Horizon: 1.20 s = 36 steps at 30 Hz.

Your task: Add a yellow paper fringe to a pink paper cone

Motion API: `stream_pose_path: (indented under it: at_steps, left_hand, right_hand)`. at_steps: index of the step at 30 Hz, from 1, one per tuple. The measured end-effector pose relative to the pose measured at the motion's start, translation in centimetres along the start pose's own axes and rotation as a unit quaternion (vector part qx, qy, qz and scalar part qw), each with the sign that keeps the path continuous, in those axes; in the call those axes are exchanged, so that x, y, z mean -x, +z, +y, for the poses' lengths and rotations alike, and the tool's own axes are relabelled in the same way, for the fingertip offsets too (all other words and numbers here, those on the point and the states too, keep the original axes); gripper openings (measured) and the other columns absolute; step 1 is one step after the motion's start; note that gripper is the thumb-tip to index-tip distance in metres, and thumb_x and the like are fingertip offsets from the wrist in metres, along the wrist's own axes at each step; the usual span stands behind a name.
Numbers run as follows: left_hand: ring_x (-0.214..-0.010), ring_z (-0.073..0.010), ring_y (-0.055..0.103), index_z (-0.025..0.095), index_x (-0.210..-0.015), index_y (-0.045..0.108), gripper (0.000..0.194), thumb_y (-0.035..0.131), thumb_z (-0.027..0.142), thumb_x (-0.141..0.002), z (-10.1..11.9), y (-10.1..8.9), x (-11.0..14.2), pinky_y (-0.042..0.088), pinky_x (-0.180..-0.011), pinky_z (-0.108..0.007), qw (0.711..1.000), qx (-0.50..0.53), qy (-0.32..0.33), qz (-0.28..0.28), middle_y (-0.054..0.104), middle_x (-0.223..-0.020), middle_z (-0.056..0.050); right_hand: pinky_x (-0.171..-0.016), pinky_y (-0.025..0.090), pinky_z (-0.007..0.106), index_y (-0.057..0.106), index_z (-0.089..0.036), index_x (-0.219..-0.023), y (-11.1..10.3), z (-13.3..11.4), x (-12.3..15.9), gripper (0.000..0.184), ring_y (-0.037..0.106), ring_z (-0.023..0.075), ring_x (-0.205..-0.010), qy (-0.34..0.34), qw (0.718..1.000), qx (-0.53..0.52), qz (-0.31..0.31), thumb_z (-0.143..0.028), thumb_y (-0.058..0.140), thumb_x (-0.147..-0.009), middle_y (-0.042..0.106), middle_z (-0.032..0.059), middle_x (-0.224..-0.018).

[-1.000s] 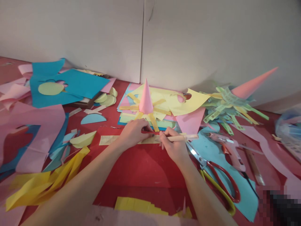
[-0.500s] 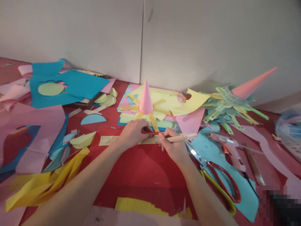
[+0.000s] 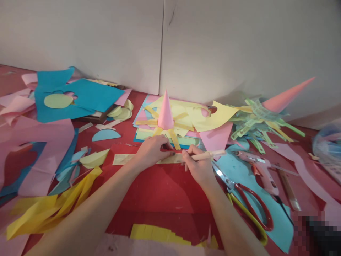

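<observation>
At the centre of the frame, a pale yellow strip (image 3: 122,159) is lying across the red surface (image 3: 165,193), running beneath both hands. Over the last second almost nothing is changing: the right hand (image 3: 198,167) is shifting by a trace at most, and the slight slide of the whole view may be explaining that. Close work at one spot on the strip seems to be continuing. The left hand (image 3: 151,151) is resting over the strip, fingers curling narrow; whether they are pinching anything, one cannot tell. The right hand is gripping a pale pen (image 3: 201,155), its tip not showing clearly. Just above, a pink cone (image 3: 165,113) is standing upright. Right of centre, scissors (image 3: 230,185) are lying with blades just beside the right wrist, limiting sideways movement. Toward the lower centre, the red surface is spreading between the forearms, giving more room, down to yellow paper (image 3: 157,234).
</observation>
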<state>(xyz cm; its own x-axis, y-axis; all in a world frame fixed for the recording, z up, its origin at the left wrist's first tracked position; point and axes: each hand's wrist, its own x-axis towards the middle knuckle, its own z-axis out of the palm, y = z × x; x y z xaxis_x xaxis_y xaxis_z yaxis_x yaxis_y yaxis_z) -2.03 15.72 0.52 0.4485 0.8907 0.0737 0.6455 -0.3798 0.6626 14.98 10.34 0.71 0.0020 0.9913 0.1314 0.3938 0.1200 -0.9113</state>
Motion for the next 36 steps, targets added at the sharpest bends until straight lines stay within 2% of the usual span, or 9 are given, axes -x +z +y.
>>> stream_pose_path:
  at_steps: [7,12,21,30,36]
  left_hand:
    - [-0.071,-0.0131,0.056,0.022,-0.074,0.064,0.006,0.063,0.027,-0.070,-0.17,0.18,-0.03,0.039,-0.062,-0.023,1.000,0.001,0.001,0.005,0.064,-0.079,0.002]
    - [-0.071,-0.0133,0.056,0.022,-0.073,0.063,0.009,0.063,0.030,-0.070,-0.14,0.12,0.03,0.039,-0.061,-0.023,1.000,0.004,-0.001,0.004,0.064,-0.078,0.002]
    - [-0.071,-0.0132,0.055,0.022,-0.074,0.064,0.009,0.063,0.030,-0.071,-0.17,0.14,0.03,0.039,-0.061,-0.023,1.000,0.003,0.005,0.005,0.063,-0.078,0.001]
    - [-0.071,-0.0130,0.055,0.022,-0.074,0.065,0.008,0.063,0.030,-0.070,-0.01,0.05,0.03,0.039,-0.062,-0.023,1.000,0.004,-0.003,0.002,0.063,-0.079,0.002]
    - [-0.070,-0.0131,0.055,0.022,-0.073,0.064,0.007,0.063,0.029,-0.070,0.04,-0.02,0.01,0.038,-0.062,-0.024,1.000,0.006,-0.005,0.000,0.063,-0.078,0.001]
  right_hand:
    - [-0.049,0.039,0.023,0.032,-0.023,-0.056,0.03,0.41,-0.06,0.034,0.048,0.0111,-0.043,-0.020,0.999,0.032,0.019,-0.035,0.049,-0.083,0.041,-0.0073,-0.039]
    - [-0.046,0.036,0.023,0.030,-0.023,-0.055,0.00,0.29,0.01,0.033,0.046,0.0113,-0.042,-0.008,0.999,0.044,0.016,-0.032,0.047,-0.082,0.037,-0.0076,-0.037]
    - [-0.049,0.038,0.023,0.033,-0.023,-0.055,-0.02,0.31,-0.02,0.033,0.047,0.0115,-0.045,-0.018,0.999,0.038,0.013,-0.033,0.048,-0.083,0.042,-0.0066,-0.040]
    - [-0.044,0.032,0.023,0.031,-0.023,-0.055,0.02,0.38,0.09,0.033,0.040,0.0100,-0.041,-0.018,0.999,0.049,0.010,-0.031,0.047,-0.082,0.038,-0.0075,-0.039]
    - [-0.048,0.037,0.023,0.033,-0.022,-0.055,0.00,0.39,0.03,0.035,0.044,0.0099,-0.041,-0.005,1.000,-0.001,0.017,-0.033,0.050,-0.083,0.040,-0.0078,-0.038]
